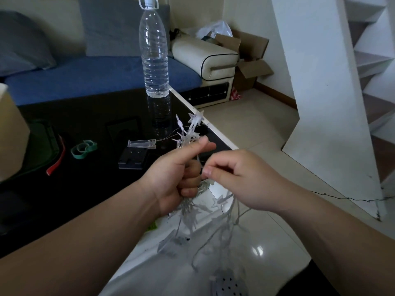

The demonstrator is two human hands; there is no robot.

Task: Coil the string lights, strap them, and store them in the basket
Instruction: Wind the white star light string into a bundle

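Observation:
My left hand (pixel 179 176) grips a bunch of clear star-shaped string lights (pixel 189 131) over the table's front corner; stars stick out above my fist and loops hang below it. My right hand (pixel 237 178) is just right of the fist, its fingers curled and pinching the thin wire of the lights. A fine wire runs from the bunch to the clear battery case (pixel 142 144) lying on the black table (pixel 74 189). A green strap (pixel 83 148) lies on the table to the left. The basket (pixel 10 133) shows only as a beige edge at far left.
A tall clear water bottle (pixel 154 50) stands at the table's far edge. A red strip (pixel 56 162) and a small black holder (pixel 132 160) lie on the table. Behind are a blue sofa (pixel 96 75), cardboard boxes (pixel 248 58) and a white staircase (pixel 333 103) at right.

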